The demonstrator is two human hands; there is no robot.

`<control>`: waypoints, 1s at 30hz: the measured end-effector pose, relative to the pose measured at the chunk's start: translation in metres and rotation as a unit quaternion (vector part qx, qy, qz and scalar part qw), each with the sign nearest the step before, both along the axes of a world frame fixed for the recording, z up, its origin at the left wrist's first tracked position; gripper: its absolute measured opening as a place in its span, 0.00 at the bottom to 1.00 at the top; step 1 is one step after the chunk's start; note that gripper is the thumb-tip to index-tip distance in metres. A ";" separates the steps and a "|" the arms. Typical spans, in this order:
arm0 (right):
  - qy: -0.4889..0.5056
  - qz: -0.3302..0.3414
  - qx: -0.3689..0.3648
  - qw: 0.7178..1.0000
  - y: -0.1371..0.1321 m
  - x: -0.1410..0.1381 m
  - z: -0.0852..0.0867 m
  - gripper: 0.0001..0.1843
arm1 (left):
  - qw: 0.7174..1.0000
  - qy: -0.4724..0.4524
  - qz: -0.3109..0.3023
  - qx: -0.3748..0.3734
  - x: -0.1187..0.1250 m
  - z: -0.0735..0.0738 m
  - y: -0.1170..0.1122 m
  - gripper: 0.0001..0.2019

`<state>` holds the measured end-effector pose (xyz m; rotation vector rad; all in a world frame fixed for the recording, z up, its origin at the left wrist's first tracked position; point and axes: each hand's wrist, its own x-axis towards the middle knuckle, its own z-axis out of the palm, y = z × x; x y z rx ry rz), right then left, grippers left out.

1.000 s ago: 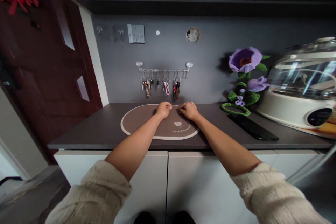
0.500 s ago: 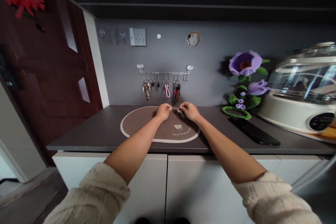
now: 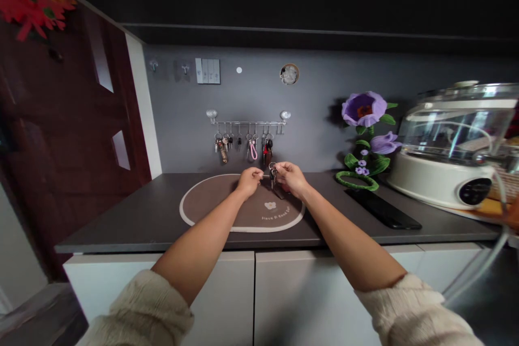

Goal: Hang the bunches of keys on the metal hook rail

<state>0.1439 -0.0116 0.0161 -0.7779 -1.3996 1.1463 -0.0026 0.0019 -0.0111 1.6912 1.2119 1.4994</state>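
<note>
The right hand [image 3: 290, 178] pinches a key ring [image 3: 270, 166], best held steadily so the keys [image 3: 273, 179] dangle freely, while at its nine o'clock the left hand [image 3: 248, 181] sits curled, grip unclear to me.

This is a home, prob. the entry: wall key rack [image 3: 249, 123] w/ hung keys [image 3: 216, 146], dark-red door [image 3: 73, 119], purple artificial flowers [image 3: 363, 109], white cabs. [image 3: 227, 297].

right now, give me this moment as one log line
right hand: holding bunch of keys | left hand: over mat, hold unclear | wall rack: other key bunches hanging
</note>
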 end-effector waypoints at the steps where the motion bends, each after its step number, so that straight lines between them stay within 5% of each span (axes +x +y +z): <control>1: 0.013 0.002 -0.006 1.000 0.000 0.000 0.001 0.13 | 1.000 -0.003 -0.001 -0.002 0.000 0.000 -0.001 0.05; 18: 0.150 -0.036 -0.023 0.988 0.005 -0.002 0.007 0.10 | 0.999 0.002 0.005 -0.040 0.007 -0.006 -0.001 0.05; 30: 0.129 -0.134 0.038 0.982 0.044 -0.008 0.062 0.06 | 0.998 0.018 0.010 -0.053 0.007 -0.008 0.002 0.07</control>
